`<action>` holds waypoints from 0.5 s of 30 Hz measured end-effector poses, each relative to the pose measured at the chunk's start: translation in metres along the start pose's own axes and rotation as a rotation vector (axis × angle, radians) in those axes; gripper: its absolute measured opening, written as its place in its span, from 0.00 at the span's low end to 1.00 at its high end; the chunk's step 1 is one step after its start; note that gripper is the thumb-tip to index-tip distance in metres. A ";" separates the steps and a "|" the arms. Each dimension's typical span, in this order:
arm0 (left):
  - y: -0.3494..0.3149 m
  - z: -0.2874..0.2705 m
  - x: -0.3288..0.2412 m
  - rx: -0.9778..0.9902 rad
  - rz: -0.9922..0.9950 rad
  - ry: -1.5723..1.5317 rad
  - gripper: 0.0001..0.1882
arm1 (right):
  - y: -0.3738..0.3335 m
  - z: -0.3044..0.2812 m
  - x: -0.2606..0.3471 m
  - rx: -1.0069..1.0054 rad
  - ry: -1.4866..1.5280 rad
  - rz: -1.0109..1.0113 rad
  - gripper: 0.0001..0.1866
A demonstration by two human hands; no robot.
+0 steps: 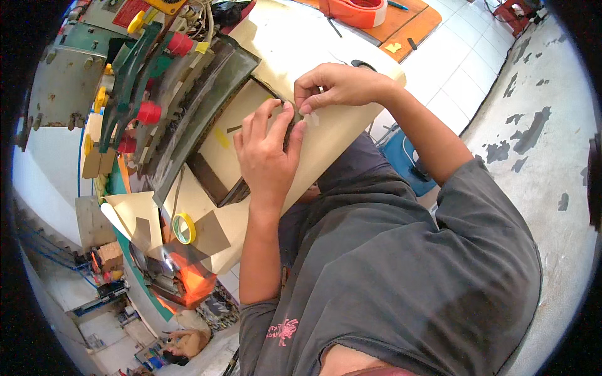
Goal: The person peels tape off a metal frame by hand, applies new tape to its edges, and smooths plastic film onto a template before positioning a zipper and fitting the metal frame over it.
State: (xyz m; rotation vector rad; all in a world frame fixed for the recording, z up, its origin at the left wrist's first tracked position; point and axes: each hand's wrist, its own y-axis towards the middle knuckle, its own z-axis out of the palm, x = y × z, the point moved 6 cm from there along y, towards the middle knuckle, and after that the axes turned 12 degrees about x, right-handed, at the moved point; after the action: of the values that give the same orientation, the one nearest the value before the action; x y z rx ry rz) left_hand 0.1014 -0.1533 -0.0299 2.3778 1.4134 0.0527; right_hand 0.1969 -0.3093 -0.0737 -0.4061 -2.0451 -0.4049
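Note:
A dark rectangular frame (202,170) lies on the cream-covered tabletop, its side nearest me running under my left hand (268,141). The fingers of that hand are bent and apart, resting at the frame's corner, with the thumb on the outer side. Just right of it, my right hand (332,89) pinches a small whitish, see-through strip (313,120) between thumb and forefinger, close to the frame's corner. It looks like a piece of clear tape. Within the frame a yellow mark (221,138) and a small dark sliver (234,129) show.
A machine with green levers (128,81) and red knobs (149,113) stands beyond the frame on the left. Nearer lie a yellow tape roll (184,228) and a grey sheet (213,233). An orange table (411,28) carries a red-orange roll (356,11). Another person (190,341) is at lower left.

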 end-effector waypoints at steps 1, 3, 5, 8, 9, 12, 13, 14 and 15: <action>0.000 0.000 0.000 -0.002 -0.003 0.001 0.16 | 0.000 0.000 0.001 -0.012 -0.024 -0.010 0.11; 0.001 0.002 0.000 -0.001 -0.003 0.014 0.15 | -0.001 0.001 0.001 -0.021 -0.012 0.011 0.11; 0.000 0.003 0.000 -0.005 -0.009 0.030 0.15 | -0.001 0.002 0.001 -0.030 0.000 0.033 0.11; 0.000 0.003 0.000 -0.012 -0.014 0.049 0.15 | 0.002 0.005 0.000 -0.009 0.043 0.060 0.11; 0.000 0.003 0.000 -0.018 -0.013 0.054 0.14 | 0.002 0.004 0.001 -0.034 0.018 0.037 0.10; 0.001 0.002 -0.002 -0.018 -0.010 0.059 0.14 | 0.002 0.004 -0.001 -0.062 0.007 0.014 0.10; 0.002 0.002 -0.002 -0.018 -0.009 0.059 0.14 | 0.002 0.004 -0.002 -0.065 0.020 0.014 0.10; 0.002 0.003 -0.002 -0.017 -0.011 0.060 0.14 | 0.003 0.004 -0.004 -0.066 0.020 0.014 0.10; 0.002 0.003 -0.002 -0.015 -0.013 0.061 0.14 | 0.003 0.004 -0.002 -0.083 0.008 -0.026 0.09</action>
State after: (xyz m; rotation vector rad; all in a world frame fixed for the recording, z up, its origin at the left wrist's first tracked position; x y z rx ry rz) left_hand 0.1027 -0.1570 -0.0316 2.3732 1.4505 0.1335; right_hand 0.1959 -0.3051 -0.0771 -0.4287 -2.0326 -0.5080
